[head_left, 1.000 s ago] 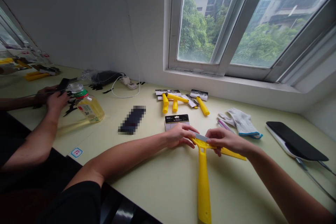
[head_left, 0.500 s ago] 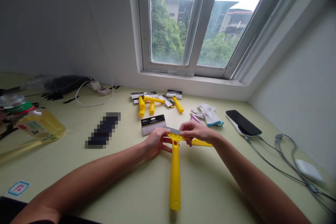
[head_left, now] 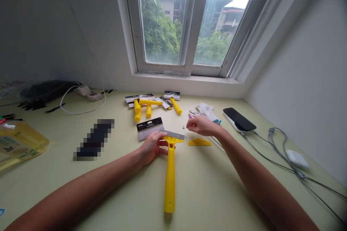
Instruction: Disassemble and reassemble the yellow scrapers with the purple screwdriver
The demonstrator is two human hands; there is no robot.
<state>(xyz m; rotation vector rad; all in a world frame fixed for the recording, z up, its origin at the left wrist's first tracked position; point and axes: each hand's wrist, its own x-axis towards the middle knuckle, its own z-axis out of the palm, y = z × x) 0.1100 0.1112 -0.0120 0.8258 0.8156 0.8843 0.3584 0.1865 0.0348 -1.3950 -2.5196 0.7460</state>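
Left fingers (head_left: 160, 135) clamped on yellow scraper (head_left: 170, 177), right fingers (head_left: 192, 124) curled, grip unclear, black-and-white card (head_left: 150, 125), lettering unreadable

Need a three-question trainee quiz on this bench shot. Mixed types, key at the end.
1. Which hand holds the yellow scraper?
2. True or false: the small yellow piece is attached to the yellow scraper.
3. Which lies to the right of the right hand: A) yellow-liquid bottle; B) printed card; C) black-topped device?

Key:
1. The left hand.
2. False; it lies apart on the table.
3. C.
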